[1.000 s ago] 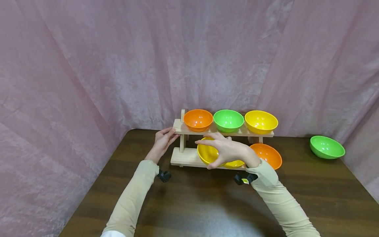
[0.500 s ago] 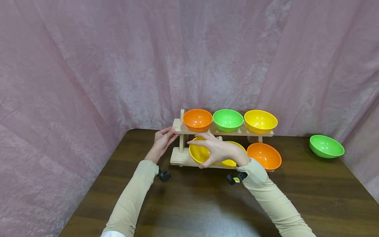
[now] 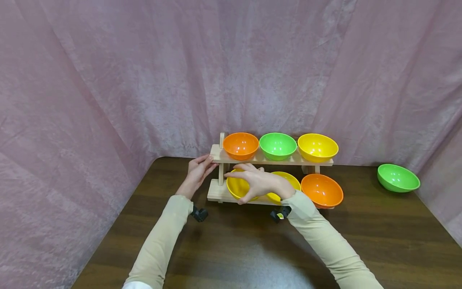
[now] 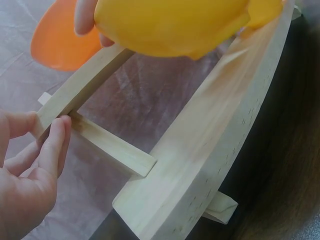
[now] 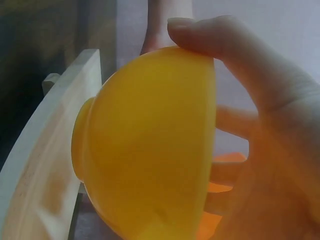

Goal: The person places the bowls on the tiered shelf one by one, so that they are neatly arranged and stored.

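My right hand point(image 3: 258, 182) holds a yellow bowl point(image 5: 145, 140) by its rim, thumb on the near side and fingers across the far side. The bowl's foot is right at the lower plank point(image 5: 47, 165) of a two-tier wooden rack, toward its left end. My left hand point(image 3: 197, 174) pinches the left end of the rack's upper plank point(image 4: 82, 80), thumb above and fingers beneath. Right of the held bowl, partly behind my right hand, sits another yellow bowl point(image 3: 290, 181). An orange bowl point(image 3: 322, 190) stands at the lower plank's right end.
Along the upper plank stand an orange bowl point(image 3: 241, 146), a green bowl point(image 3: 278, 147) and a yellow bowl point(image 3: 317, 148). Another green bowl point(image 3: 398, 178) lies tilted on the dark wooden table point(image 3: 231, 249) at the far right. A pink curtain point(image 3: 180, 80) hangs close behind the rack.
My right hand has moved left along the lower plank with the yellow bowl, uncovering more of the second yellow bowl and the lower orange one. My left hand has stayed on the upper plank.
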Available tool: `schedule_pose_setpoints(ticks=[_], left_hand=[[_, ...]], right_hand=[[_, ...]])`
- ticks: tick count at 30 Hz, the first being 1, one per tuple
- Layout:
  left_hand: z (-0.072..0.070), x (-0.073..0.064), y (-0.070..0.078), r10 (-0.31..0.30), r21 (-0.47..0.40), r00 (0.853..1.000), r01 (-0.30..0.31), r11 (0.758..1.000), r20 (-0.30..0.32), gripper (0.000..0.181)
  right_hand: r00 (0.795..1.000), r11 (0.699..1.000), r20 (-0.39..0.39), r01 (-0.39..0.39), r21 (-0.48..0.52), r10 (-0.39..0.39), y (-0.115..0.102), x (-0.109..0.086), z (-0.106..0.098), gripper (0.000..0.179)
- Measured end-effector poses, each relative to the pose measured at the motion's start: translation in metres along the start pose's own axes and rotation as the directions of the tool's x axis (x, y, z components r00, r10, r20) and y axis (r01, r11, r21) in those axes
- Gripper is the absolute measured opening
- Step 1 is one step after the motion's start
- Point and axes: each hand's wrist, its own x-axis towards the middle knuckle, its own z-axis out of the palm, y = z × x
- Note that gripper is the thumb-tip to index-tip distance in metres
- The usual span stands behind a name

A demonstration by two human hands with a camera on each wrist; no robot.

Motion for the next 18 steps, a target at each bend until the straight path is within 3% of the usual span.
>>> schedule_pose_setpoints(ticks=[6,18], left_hand=[[-0.002,0.000,0.000,0.018,-0.018,0.999,-0.017,1.000,0.026,0.046],[-0.002,0.000,-0.001,0.015,-0.023,1.000,-0.015,1.000,0.018,0.045]], right_hand=[[1.000,1.000,0.011,-0.020,0.009,0.020,0.002,0.005,0.002,0.086],[0.997,0.998,0.057,-0.062,0.010,0.062,0.009,0.013,0.010,0.085]])
